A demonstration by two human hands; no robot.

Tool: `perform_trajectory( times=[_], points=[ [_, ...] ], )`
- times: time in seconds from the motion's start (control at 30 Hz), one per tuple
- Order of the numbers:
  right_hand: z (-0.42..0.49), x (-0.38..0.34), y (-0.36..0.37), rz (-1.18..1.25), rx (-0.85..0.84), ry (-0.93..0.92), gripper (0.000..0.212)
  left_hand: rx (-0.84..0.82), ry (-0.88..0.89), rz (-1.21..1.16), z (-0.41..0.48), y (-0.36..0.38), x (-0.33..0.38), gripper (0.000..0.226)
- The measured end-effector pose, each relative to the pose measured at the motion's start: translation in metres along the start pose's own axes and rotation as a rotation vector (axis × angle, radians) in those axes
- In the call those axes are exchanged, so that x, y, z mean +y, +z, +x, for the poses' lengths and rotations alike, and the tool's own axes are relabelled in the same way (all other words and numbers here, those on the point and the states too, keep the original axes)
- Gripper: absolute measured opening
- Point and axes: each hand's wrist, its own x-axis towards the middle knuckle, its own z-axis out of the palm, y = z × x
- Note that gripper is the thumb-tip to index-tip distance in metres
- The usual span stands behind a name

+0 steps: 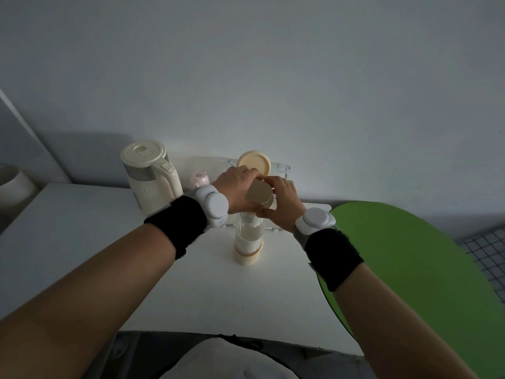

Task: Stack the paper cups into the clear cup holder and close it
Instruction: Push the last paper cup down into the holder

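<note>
1. Clamps both hands on a stack of tan paper cups (259,194): left hand (237,187) curled over the far side, right hand (284,206) pinching the near edge between thumb and fingers.
2. Holds the stack tilted, flat round bottom toward the camera, right at the mouth of the clear cup holder (247,233); seems not yet seated inside.
3. Keeps the holder upright on the white table (191,283), cream ribbed base (246,259) down, with pale cups showing through the wall.
4. Should feel very light and easy to crush: thin matte paper with soft walls, stiffer only at the bottom. Best taken round the sides with a loose, even squeeze.
5. Looks rigid and slick at the holder: clear fluted plastic, tall and narrow, likely to tip if pushed sideways at the top. Calls for steadying low on the tube and pressing straight down.
6. Leaves a round cream lid (254,163) just behind the hands; probably the holder's cap, but cannot tell for certain.
7. Shows, farther out, a smooth cream kettle (151,176), a small pink object (199,179), a clear glass (284,169) near the wall, and a green round surface (410,269) at the right.
</note>
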Motion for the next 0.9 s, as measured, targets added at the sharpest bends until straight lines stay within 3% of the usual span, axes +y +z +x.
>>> perform_trajectory(
  times=[0.9],
  points=[
    [-0.002,0.001,-0.003,0.017,-0.031,0.019,0.088,0.018,0.036,-0.048,0.003,0.013,-0.012,0.072]
  ],
)
